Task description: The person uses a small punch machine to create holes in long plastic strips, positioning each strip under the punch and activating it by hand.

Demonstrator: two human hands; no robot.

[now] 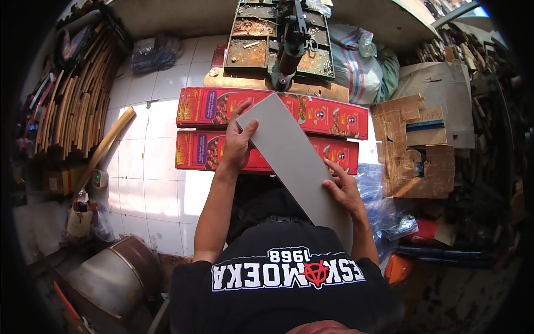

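Observation:
A long, narrow grey cardboard sheet [300, 161] lies slantwise between my hands, its plain face up. My left hand [238, 143] grips its far left edge, thumb on top and fingers partly hidden beneath. Farther down the opposite edge, my right hand [346, 192] holds it with the thumb on the face and the fingers along the side. Under and beyond the sheet lie two rows of flat red printed cartons, a far row [345, 121] and a near row [194, 151]. The sheet covers the middle of both.
Beyond the cartons stands a black metal tool [288, 61] between compartmented trays [250, 53] of small parts. Brown cardboard [389, 150] and clear plastic [370, 189] lie at right. Stacked boards [72, 111] lean at left, near a curved strip [108, 145] and a metal drum [111, 278].

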